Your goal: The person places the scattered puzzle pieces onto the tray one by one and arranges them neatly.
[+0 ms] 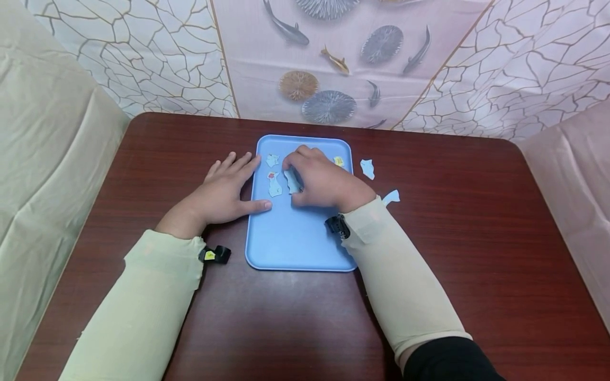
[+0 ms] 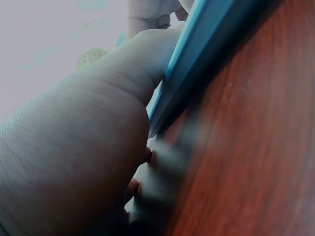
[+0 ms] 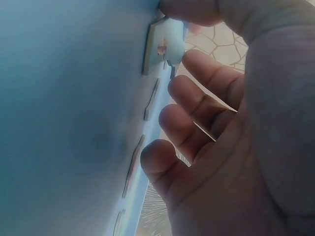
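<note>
A light blue tray [image 1: 300,238] lies on the table. My right hand [image 1: 319,177] is over its upper half and pinches a flat, pale blue puzzle piece [image 1: 293,181] between thumb and fingertips. In the right wrist view this piece [image 3: 166,44] stands tilted up near the tray surface, a small reddish print on it. My left hand [image 1: 224,188] rests with fingers spread at the tray's left side, its thumb reaching over the rim. Just left of the held piece lie a piece with a red patch [image 1: 275,186] and a smaller pale blue piece [image 1: 272,160].
A piece with yellow print [image 1: 338,161] lies at the tray's upper right, partly behind my right hand. Off the tray to the right, two loose pale blue pieces, one farther back [image 1: 367,169] and one beside the sleeve [image 1: 392,197], lie on the brown table [image 1: 476,238].
</note>
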Available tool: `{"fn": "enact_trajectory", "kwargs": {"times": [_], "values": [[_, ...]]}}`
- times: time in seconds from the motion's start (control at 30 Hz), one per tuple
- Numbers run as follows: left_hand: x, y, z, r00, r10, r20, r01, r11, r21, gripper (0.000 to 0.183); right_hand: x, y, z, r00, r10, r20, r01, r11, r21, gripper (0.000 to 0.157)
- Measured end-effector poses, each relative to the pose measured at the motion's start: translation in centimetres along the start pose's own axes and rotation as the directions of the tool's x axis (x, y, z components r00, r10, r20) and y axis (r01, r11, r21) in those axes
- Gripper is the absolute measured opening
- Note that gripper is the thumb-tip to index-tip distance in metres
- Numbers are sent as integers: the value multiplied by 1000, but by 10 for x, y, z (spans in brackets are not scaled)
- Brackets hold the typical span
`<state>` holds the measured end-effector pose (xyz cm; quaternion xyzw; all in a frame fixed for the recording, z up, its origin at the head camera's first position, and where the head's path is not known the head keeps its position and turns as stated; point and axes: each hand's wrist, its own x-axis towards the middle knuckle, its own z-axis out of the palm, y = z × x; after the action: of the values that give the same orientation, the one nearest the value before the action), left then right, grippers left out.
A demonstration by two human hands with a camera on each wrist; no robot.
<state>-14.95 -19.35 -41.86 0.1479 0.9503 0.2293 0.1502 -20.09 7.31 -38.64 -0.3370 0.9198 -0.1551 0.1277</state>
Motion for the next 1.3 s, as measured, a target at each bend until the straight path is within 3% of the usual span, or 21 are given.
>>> {"fn": "enact_trajectory", "kwargs": {"times": [0.7,1.13,1.3], "values": [[0,1,0,1000,-9,5,9,1000,4,118,-5,-2,-9,1000,20,4,-20,1000,1,64],[-1,3,-1,1000,-8,-5,8,1000,-8,118,-25,-9,-44,996,91,5,-91,996,11,67],[-2,2,-1,1000,-6,-4,6,1000,-13,118,-37,-7,-60,985,172,-15,-171,985,37,65]]}}
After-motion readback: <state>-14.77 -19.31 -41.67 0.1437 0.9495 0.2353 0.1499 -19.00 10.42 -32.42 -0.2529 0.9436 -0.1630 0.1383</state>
